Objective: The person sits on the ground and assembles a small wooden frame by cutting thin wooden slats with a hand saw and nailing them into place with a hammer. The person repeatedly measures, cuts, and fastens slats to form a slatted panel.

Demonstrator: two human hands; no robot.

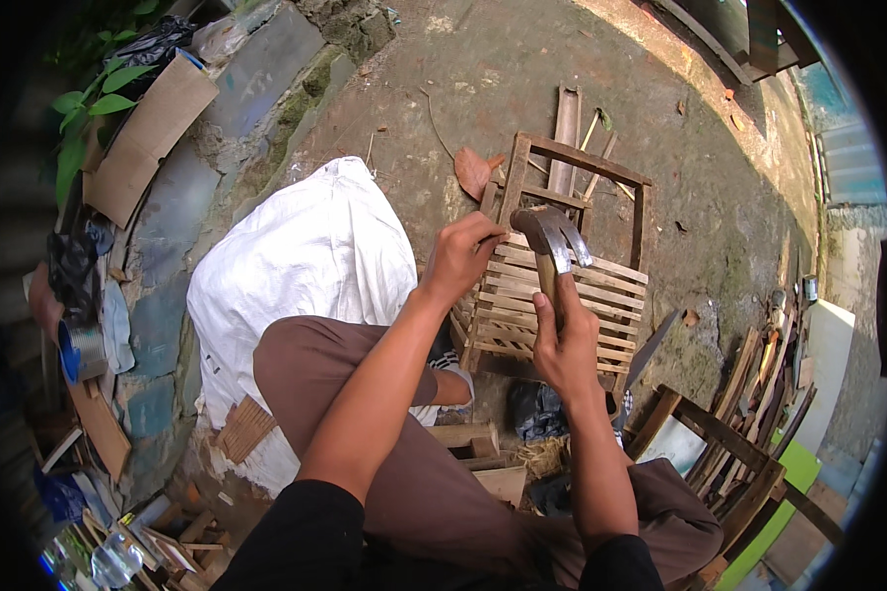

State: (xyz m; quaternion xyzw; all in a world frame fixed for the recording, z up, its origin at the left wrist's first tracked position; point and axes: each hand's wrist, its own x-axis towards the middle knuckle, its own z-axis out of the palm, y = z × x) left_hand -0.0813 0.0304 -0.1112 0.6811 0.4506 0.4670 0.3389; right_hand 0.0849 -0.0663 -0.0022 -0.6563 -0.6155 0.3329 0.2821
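Observation:
A small wooden chair (583, 158) with a slatted seat (522, 286) sits on the ground in front of me. My right hand (568, 347) is wrapped round the handle of a claw hammer (550, 234), its metal head raised over the seat. At the seat's far left corner, my left hand (460, 258) has its fingertips pinched together by the end of a slat. Whatever is between those fingertips, if anything, is too small to make out. The hammer head is apart from my left hand, just right of it.
A large white sack (301, 246) lies left of my knee. A hand saw blade (652, 347) shows right of the chair, near a pile of wood strips (759, 374) and a wooden frame (705, 419). Cardboard (153, 138) leans at the far left. A dry leaf (473, 173) lies beyond.

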